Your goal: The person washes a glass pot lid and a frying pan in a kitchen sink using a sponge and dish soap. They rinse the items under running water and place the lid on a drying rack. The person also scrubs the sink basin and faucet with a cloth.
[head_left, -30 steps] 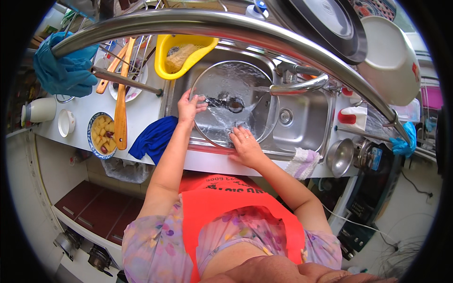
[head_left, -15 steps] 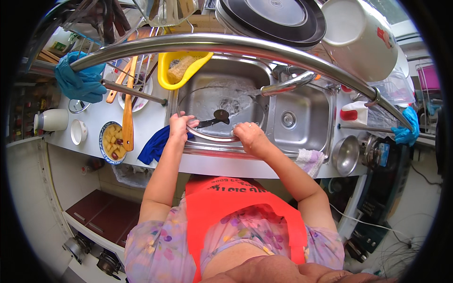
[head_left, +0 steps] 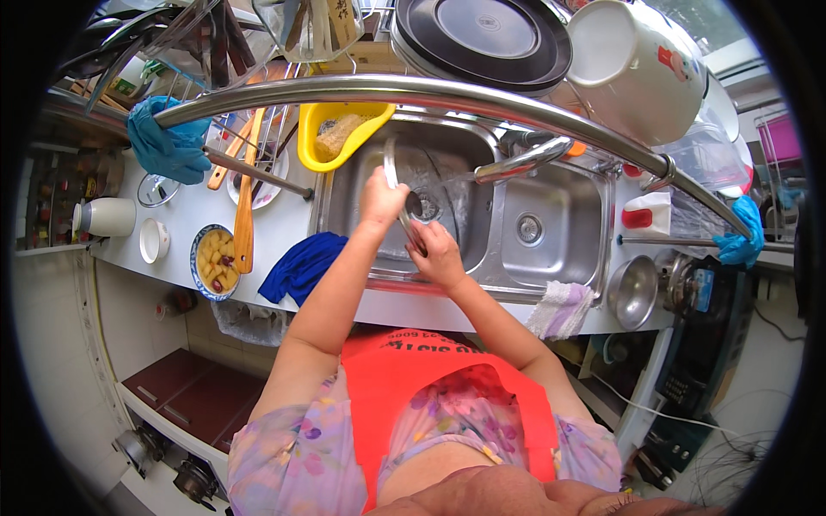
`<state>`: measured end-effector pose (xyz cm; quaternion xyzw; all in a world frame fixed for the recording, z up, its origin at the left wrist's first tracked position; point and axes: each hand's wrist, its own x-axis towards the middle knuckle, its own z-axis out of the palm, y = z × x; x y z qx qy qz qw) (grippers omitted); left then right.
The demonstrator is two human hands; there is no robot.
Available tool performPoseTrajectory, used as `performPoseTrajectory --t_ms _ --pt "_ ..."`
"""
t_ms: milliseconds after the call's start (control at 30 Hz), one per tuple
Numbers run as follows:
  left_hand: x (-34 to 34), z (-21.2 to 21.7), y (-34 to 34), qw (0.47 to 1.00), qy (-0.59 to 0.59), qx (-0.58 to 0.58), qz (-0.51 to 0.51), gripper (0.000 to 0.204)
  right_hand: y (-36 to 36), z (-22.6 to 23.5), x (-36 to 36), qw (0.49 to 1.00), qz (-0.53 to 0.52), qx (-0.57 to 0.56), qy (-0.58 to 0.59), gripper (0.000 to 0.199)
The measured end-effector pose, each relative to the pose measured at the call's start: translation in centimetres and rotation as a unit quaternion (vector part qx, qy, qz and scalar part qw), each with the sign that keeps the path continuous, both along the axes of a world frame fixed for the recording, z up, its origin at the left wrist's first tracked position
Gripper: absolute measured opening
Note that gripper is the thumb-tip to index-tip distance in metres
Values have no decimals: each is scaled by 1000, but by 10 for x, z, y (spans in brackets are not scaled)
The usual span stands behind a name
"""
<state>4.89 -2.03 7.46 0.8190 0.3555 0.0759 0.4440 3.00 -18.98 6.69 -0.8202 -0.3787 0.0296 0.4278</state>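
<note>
A clear glass pot lid (head_left: 390, 161) with a metal rim and a dark knob (head_left: 414, 205) is tilted up over the left sink basin (head_left: 353, 225). My left hand (head_left: 383, 203) grips the rim on its left side, fingers wrapped around it. Lower down, my right hand (head_left: 437, 255) is closed at the lid's near edge; its fingertips are partly hidden. Water runs from the chrome faucet (head_left: 527, 162) onto the lid area. A yellow drainer (head_left: 353, 153) holding a scrubbing sponge (head_left: 338, 133) is at the basin's far left corner.
A steel rail (head_left: 413, 89) curves across above the sink. Left lie a blue cloth (head_left: 303, 267), a wooden spatula (head_left: 244, 232) and a bowl of cut food (head_left: 215, 262). Rightward are a second basin (head_left: 559, 241), a striped cloth (head_left: 561, 310) and a metal bowl (head_left: 633, 292).
The lid has gone from lying nearly flat to steeply tilted. My left hand has moved up and right with the rim; my right hand has shifted slightly left and down.
</note>
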Motion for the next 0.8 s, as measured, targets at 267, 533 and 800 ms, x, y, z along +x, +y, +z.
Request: performPoseTrajectory --t_ms 267,533,800 --pt "46 44 -54 989 9 86 -122 61 0 13 19 963 -134 125 196 18" --pt "62 -8 -88 971 -176 25 -158 64 -4 8 38 806 -181 366 429 26" --pt "19 -15 -67 942 -193 58 -269 53 -19 -5 52 740 -153 398 520 39"
